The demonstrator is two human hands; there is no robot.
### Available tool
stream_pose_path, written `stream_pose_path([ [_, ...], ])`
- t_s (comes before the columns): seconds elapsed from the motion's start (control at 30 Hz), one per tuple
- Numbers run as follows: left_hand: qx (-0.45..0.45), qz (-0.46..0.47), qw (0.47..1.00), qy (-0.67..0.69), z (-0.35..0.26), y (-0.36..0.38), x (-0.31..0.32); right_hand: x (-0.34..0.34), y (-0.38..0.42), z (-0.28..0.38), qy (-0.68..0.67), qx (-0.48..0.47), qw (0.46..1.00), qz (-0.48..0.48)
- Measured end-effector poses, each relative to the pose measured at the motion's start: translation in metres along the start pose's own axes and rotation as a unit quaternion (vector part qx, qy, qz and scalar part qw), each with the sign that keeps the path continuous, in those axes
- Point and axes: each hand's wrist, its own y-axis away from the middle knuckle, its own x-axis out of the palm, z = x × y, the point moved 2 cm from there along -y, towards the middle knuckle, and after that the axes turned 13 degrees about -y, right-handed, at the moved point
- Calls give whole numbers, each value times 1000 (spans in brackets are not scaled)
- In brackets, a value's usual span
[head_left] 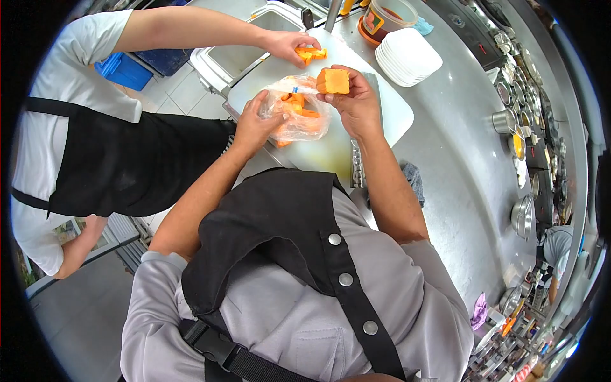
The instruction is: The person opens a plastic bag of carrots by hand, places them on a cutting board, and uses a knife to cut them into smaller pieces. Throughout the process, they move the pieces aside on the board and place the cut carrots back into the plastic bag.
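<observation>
A clear plastic bag [297,127] with orange pieces inside lies on the white cutting board [398,118]. My left hand [258,124] is closed on the bag's left side. Above and right of the bag, my right hand [358,105] grips an orange chunk [333,81] with a flat cut face, between thumb and fingers. A co-worker's hand [289,46] holds another orange piece [312,54] near the board's upper edge, apart from my hands.
White stacked trays [408,56] and a tub with red contents [386,19] stand beyond the board. A grey cloth [412,181] lies by my right forearm. The co-worker in a black apron [140,162] stands at left. Metal pans [523,216] line the right side.
</observation>
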Motion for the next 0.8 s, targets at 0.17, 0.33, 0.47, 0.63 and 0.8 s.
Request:
stream_pose_path([
  [0.17,-2,0,1000,-11,1,-1,0,-2,5,1,-62,32,998,6],
  [0.33,7,4,999,-36,-7,8,-11,-21,8,-1,-58,86,994,-13],
  [0.47,61,39,995,-72,-6,18,-21,-33,4,8,245,72,951,-171],
  [0.63,95,63,993,-43,6,28,-21,-13,13,21,687,-126,709,-95],
  [0.8,108,43,991,-71,-5,28,-26,42,25,12,496,-112,855,102],
])
